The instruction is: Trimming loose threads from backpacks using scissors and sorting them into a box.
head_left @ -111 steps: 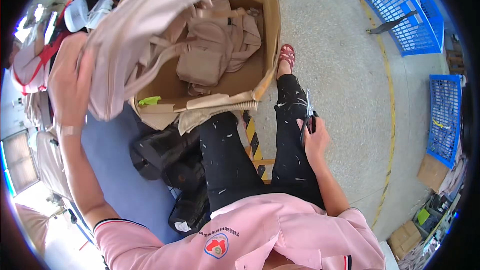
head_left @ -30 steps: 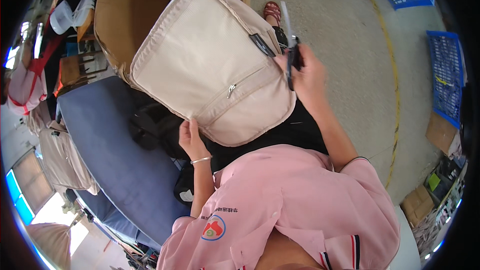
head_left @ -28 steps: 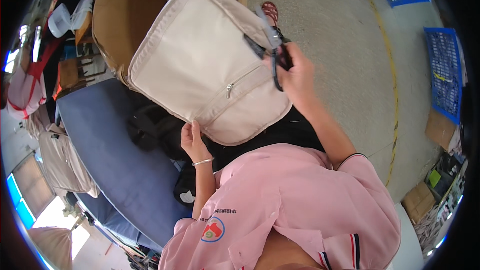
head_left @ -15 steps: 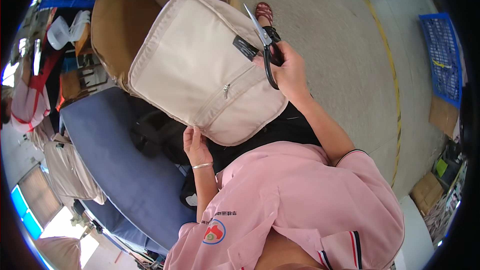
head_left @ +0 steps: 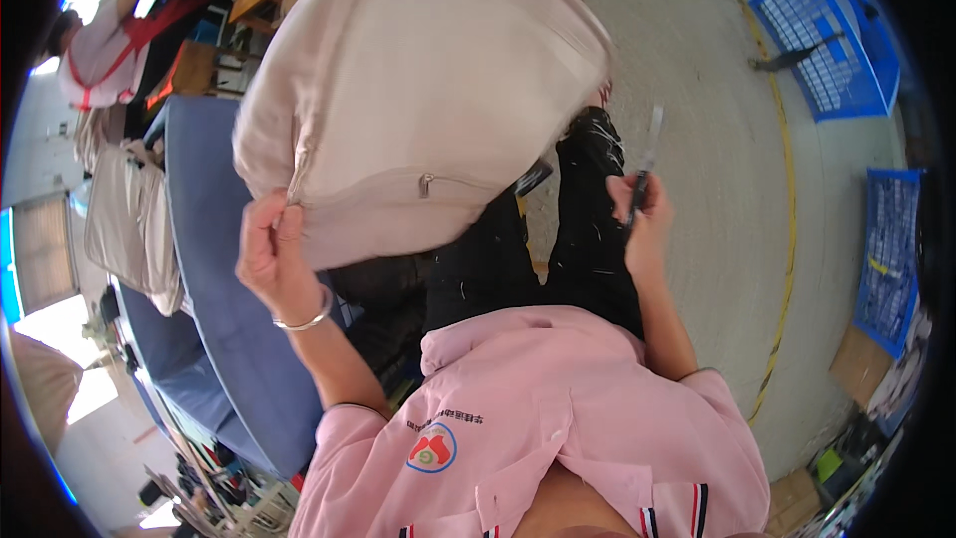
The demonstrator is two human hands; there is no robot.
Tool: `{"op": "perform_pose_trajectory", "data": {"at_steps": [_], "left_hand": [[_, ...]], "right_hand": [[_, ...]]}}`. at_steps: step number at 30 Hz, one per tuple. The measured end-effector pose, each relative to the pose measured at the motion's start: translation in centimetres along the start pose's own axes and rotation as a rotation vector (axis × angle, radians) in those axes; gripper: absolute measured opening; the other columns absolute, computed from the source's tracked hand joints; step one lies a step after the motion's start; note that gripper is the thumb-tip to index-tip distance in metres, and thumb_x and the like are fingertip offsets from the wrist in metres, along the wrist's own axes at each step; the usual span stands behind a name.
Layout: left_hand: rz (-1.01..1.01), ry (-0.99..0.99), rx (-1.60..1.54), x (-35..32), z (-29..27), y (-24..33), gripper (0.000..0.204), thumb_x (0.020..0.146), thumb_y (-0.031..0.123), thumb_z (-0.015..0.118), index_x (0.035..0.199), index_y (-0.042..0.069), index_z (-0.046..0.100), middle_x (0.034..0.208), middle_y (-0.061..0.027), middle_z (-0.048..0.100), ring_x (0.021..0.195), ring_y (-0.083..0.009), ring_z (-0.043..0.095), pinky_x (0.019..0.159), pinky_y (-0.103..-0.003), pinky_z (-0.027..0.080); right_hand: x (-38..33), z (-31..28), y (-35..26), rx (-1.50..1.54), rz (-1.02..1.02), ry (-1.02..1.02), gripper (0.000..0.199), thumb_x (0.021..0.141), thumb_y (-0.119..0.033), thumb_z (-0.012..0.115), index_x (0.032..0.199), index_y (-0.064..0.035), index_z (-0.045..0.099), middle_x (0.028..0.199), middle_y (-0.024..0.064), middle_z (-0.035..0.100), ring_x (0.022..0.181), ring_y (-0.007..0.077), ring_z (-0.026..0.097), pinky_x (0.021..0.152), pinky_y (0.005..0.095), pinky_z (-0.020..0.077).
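Note:
A large beige fabric bag piece [head_left: 428, 70] with a rounded outline and a zipper hangs in front of me, its edges smeared by motion. My left hand [head_left: 271, 244] is closed, pinching the piece by its lower left edge. A metal zipper pull [head_left: 426, 184] shows near the lower part of the fabric, and a black label [head_left: 533, 177] sticks out at its lower right edge. Apart from the fabric, to the right, my right hand [head_left: 645, 219] is closed around black-handled scissors [head_left: 652, 144]. Their blades point away from me and look blurred.
A blue padded surface [head_left: 214, 269] stands at my left, with more beige fabric [head_left: 134, 219] beyond it. Blue plastic crates [head_left: 822, 70] sit on the floor at the right, past a yellow-and-black line [head_left: 787, 189]. Another person [head_left: 100, 65] is at the far left.
My left hand has swung the beige piece to the left and up. My right hand, still with the scissors, has come away from the fabric's label to the right.

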State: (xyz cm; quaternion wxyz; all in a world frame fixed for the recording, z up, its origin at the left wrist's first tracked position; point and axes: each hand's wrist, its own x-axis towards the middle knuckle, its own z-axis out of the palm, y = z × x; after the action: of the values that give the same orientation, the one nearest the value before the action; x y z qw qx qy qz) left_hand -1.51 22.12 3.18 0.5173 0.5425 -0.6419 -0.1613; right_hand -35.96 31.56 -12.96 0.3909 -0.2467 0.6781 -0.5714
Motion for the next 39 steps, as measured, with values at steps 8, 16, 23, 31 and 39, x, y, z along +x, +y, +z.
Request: {"op": "perform_pose_trajectory", "data": {"at_steps": [8, 16, 23, 31, 39], "left_hand": [[0.750, -0.520, 0.406, 10.5, -1.5, 12.0, 0.005, 0.079, 0.000, 0.066, 0.083, -0.001, 0.067, 0.087, -0.0105, 0.068, 0.084, -0.0259, 0.061, 0.086, -0.035, 0.046], [0.728, -0.858, 0.034, 10.1, 15.6, 2.7, 0.008, 0.085, 0.013, 0.066, 0.080, 0.006, 0.066, 0.081, -0.0028, 0.065, 0.085, -0.0214, 0.059, 0.087, -0.034, 0.044], [0.469, -1.001, -0.089, 10.1, 20.0, 0.5, 0.005, 0.084, 0.009, 0.066, 0.084, 0.004, 0.066, 0.077, -0.0055, 0.064, 0.081, -0.0213, 0.058, 0.085, -0.032, 0.044], [0.559, -1.015, -0.074, 10.1, 20.3, 0.3, 0.011, 0.086, 0.017, 0.066, 0.084, 0.006, 0.067, 0.076, -0.0033, 0.064, 0.078, -0.0208, 0.057, 0.087, -0.033, 0.040], [0.534, -1.014, -0.057, 9.9, 20.1, -0.6, 0.008, 0.087, 0.014, 0.066, 0.085, 0.006, 0.067, 0.078, -0.0028, 0.062, 0.080, -0.0192, 0.057, 0.090, -0.032, 0.039]], "right_hand": [[1.3, -4.5, -4.2, 0.069, -0.259, 0.277, 0.014, 0.091, -0.016, 0.071, 0.091, -0.0074, 0.060, 0.071, -0.0050, 0.053, 0.060, 0.0036, 0.047, 0.055, 0.0206, 0.0362], [0.7, -4.6, -7.1, -0.400, -0.440, 0.021, 0.033, 0.084, -0.027, 0.077, 0.097, -0.0025, 0.060, 0.080, 0.0036, 0.057, 0.069, 0.0136, 0.056, 0.062, 0.0281, 0.0465], [0.6, -3.9, -10.0, -1.020, -0.517, -0.312, 0.070, 0.074, -0.060, 0.076, 0.101, 0.0020, 0.058, 0.098, 0.0144, 0.058, 0.091, 0.0338, 0.061, 0.073, 0.0421, 0.0497], [1.1, -1.7, -11.4, -1.178, -0.498, -0.347, 0.068, 0.074, -0.060, 0.076, 0.095, 0.0012, 0.055, 0.093, 0.0143, 0.057, 0.088, 0.0339, 0.063, 0.071, 0.0427, 0.0502], [1.0, -0.3, -10.0, -1.174, -0.502, -0.333, 0.063, 0.076, -0.057, 0.075, 0.091, 0.0005, 0.054, 0.085, 0.0128, 0.058, 0.073, 0.0328, 0.065, 0.057, 0.0420, 0.0502]]}}
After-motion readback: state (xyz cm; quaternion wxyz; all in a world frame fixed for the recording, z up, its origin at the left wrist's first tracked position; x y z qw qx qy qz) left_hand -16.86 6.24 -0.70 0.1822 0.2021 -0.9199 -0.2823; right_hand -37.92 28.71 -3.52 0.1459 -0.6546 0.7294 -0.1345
